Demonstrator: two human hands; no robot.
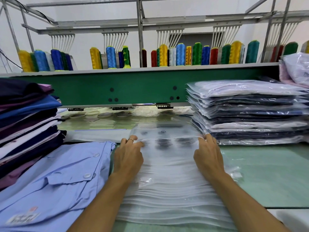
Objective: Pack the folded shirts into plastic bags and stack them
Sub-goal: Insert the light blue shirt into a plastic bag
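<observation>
The left hand (128, 154) and right hand (209, 156) rest on the bags (167, 195), a thick pile mid-table (267, 173) that reaches to the front edge. Each hand's fingers are curled and seem to pinch the far rim of the top bag (167, 138), one hand near each far corner, holding the rim a little raised. Blur hides the exact grip. The shirt (55, 178) to be packed lies flat at the front left corner, just beside the pile, with neither hand touching it.

The film looks thin, slick and clingy, so a pinch may catch two bags at once, or both walls of one, and then the mouth won't open. An uneven pull could drag the layered pile askew. The shirt is soft, light-blue cloth with buttons and a pocket flap, so it may snag on the rim or lose its fold as it slides in. The packed stack (247, 111) at the right edge is tall and glossy, and one more bag on top could slip off
</observation>
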